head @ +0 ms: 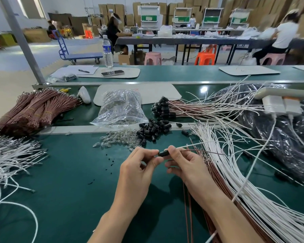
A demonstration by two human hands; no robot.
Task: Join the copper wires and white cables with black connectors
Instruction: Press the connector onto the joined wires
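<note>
Between grips: black connector (pixel 163 153) is pinched by left hand (pixel 139 166) and right hand (pixel 185 163).
Rightward: white cable (pixel 197 144) and copper wire (pixel 206 151) are trailed.

deep teal-green mat (pixel 68 181) right across the bench, flecked with small black crumbs. the connector (pixel 163 153) in the middle, solid black, and out of it a white cable (pixel 197 144) and a copper-brown wire (pixel 205 151). loose connectors (pixel 153 128) heaped behind, black and glossy. wire bundles (pixel 37 109) on the left, reddish brown, banded in yellow. the cable fan (pixel 244 181) on the right, white over brown strands. the bag (pixel 119 107) is clear, glinting silver. further back, a pink stool (pixel 152 57), an orange stool (pixel 205 57), a blue trolley (pixel 81 56), and a bottle (pixel 107 50) with a blue label.
</note>
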